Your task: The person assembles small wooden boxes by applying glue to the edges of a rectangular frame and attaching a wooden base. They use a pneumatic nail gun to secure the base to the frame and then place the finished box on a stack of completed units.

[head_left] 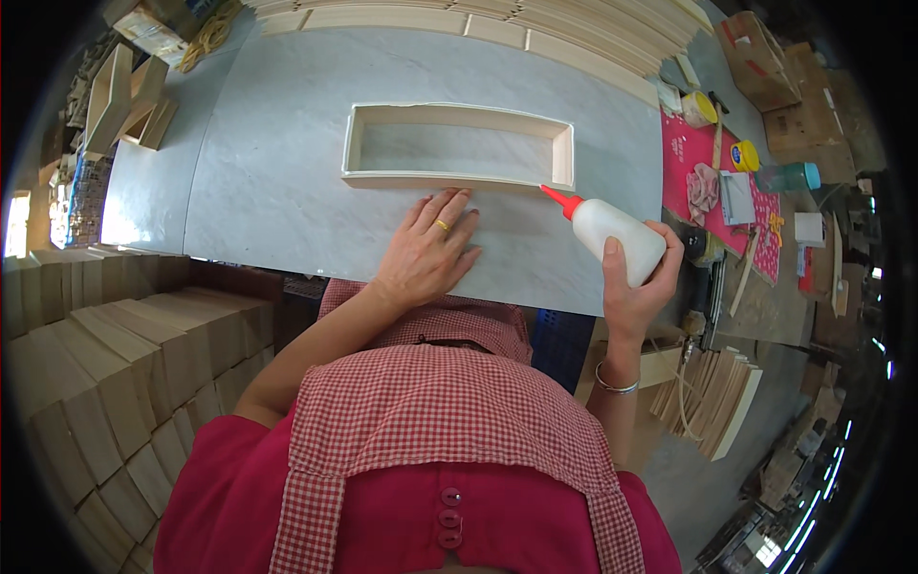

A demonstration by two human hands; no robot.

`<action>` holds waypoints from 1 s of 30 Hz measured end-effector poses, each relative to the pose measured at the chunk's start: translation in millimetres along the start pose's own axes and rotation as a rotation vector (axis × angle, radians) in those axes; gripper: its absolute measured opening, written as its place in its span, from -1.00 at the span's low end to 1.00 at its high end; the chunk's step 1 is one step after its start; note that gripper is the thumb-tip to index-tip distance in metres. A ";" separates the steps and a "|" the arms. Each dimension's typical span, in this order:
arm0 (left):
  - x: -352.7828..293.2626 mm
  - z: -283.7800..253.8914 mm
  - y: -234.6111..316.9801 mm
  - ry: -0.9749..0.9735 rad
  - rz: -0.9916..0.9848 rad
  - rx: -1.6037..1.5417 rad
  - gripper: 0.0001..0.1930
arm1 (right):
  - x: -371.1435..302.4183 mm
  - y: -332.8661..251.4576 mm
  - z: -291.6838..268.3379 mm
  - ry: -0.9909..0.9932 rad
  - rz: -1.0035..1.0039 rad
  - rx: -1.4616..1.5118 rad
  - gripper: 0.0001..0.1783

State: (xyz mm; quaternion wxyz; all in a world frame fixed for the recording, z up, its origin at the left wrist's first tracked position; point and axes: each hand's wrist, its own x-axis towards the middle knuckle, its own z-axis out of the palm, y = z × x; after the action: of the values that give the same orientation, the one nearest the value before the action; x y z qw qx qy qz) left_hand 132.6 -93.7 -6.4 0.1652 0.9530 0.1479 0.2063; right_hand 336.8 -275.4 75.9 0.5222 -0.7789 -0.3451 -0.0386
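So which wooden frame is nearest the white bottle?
The wooden frame lying flat by the red-tipped white bottle; the other frames are at far left.

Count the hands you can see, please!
2. The left hand is by the near side of the wooden frame; the right hand holds the red-tipped white bottle. I see no others.
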 end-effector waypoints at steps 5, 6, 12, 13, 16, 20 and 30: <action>0.7 0.1 1.5 -0.009 -0.013 0.003 -0.52 | 0.4 8.2 -14.7 0.051 0.014 -0.026 -0.39; 0.9 0.1 1.4 -0.010 -0.013 0.001 -0.52 | 1.1 9.2 -17.0 0.063 0.018 -0.033 -0.39; 1.0 -1.2 2.0 -0.023 -0.020 -0.002 -0.52 | 4.4 19.8 -19.5 0.089 0.034 -0.029 -0.39; 1.1 -0.8 2.1 -0.020 -0.018 -0.004 -0.51 | 4.9 20.8 -19.0 0.092 0.031 -0.026 -0.39; 3.7 -0.2 1.6 -0.014 -0.015 -0.016 -0.51 | 11.1 19.4 -16.7 0.133 0.078 0.017 -0.40; 1.4 -3.6 3.3 0.003 0.006 -0.045 -0.52 | 19.1 38.5 -10.2 0.164 0.166 0.093 -0.41; 25.5 -35.6 19.1 0.030 0.147 -0.105 -0.54 | 150.7 163.3 -1.3 0.518 -0.002 -0.094 -0.41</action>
State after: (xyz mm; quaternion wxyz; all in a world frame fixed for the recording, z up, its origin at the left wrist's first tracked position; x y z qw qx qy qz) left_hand 143.1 -93.0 40.2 0.1969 0.9482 0.0689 0.2395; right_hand 546.0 -236.8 11.4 0.5565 -0.7661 -0.1983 -0.2532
